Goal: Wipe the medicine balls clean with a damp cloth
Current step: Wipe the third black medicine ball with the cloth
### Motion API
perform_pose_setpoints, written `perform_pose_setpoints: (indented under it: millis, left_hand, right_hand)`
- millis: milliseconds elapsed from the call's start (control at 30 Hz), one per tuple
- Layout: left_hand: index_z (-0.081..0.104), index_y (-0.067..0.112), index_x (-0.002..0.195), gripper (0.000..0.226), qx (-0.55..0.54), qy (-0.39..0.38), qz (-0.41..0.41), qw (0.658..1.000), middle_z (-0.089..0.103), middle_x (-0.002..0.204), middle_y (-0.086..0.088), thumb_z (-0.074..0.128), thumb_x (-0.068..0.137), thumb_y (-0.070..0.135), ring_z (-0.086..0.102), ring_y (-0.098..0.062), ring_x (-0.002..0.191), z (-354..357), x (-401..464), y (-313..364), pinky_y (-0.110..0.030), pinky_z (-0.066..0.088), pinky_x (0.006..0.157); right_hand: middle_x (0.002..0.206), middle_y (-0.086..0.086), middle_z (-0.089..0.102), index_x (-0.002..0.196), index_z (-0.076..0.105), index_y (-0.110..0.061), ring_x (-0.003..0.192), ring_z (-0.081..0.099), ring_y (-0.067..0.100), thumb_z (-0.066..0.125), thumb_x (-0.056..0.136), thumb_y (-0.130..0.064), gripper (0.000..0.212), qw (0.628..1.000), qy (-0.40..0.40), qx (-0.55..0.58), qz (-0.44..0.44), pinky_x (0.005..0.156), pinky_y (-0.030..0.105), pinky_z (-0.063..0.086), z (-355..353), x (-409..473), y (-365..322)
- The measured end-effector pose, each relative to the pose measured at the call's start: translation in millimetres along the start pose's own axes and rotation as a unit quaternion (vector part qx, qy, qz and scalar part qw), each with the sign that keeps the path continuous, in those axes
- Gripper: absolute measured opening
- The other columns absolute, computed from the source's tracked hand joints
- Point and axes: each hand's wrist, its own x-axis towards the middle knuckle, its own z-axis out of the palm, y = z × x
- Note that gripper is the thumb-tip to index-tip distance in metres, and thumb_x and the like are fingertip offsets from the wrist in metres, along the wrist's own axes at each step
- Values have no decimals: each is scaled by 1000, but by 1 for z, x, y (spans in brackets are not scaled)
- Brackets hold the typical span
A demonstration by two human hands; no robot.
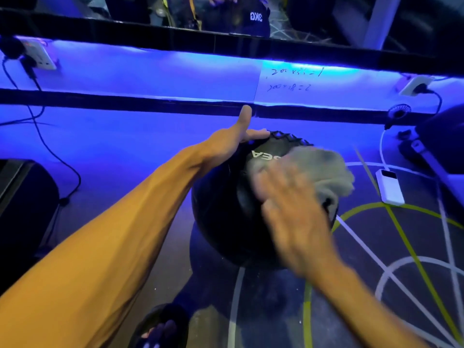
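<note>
The fingers (pixel 253 135) of the left hand (pixel 232 143) are spread on the far upper side of a black medicine ball (pixel 226 209), with the thumb raised clear; the ball is steadied, not clasped. The fingers (pixel 273 187) of the right hand (pixel 296 222), blurred, are laid flat on a grey cloth (pixel 326 172) pressed against the ball's top right. The ball is held above the floor (pixel 376 247). A white power bank (pixel 390 187) lies right of the cloth.
</note>
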Motion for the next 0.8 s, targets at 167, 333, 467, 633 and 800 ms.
perform_pose_setpoints:
  millis: [167, 333, 467, 633, 800]
  left_hand:
    - [66, 43, 135, 85, -34, -35, 24, 999, 51, 148, 29, -4, 98, 74, 34, 6, 142, -4, 4, -12, -43, 7, 127]
    - [65, 29, 137, 73, -141, 29, 49, 988, 65, 135, 19, 7, 106, 62, 50, 14, 129, -6, -15, -35, -34, 15, 119]
    - [66, 19, 136, 68, -171, 107, 6, 980, 65, 138, 12, 11, 110, 51, 59, 12, 116, 0, -35, -77, -29, 27, 120]
    - [61, 34, 141, 67, -151, 42, -14, 988, 55, 146, 24, 10, 106, 60, 48, 9, 133, 19, -36, -96, -37, 19, 126]
    - [58, 38, 141, 66, -150, 59, -13, 987, 51, 150, 24, 7, 106, 59, 45, 7, 136, 20, -29, -93, -34, 18, 124]
  right_hand:
    - [112, 3, 74, 113, 67, -22, 103, 68, 27, 55, 95, -28, 23, 987, -102, 31, -122, 85, 37, 48, 27, -61, -29]
    - [156, 6, 47, 142, 59, -15, 147, 41, 22, 40, 104, -31, 45, 992, 15, 111, 63, 122, 41, 31, 2, -33, 19]
    - [164, -12, 25, 154, 43, -19, 156, 15, 9, 32, 105, -38, 54, 959, 64, 193, 197, 128, 45, 6, -13, 1, 44]
    - [164, -4, 34, 150, 41, -38, 154, 23, 13, 29, 105, -45, 47, 955, 82, 206, 196, 125, 58, 11, -14, 30, 55]
    - [168, 1, 24, 156, 42, -25, 155, 21, 30, 24, 107, -46, 56, 995, -57, -84, -21, 124, 59, 15, 11, -3, 30]
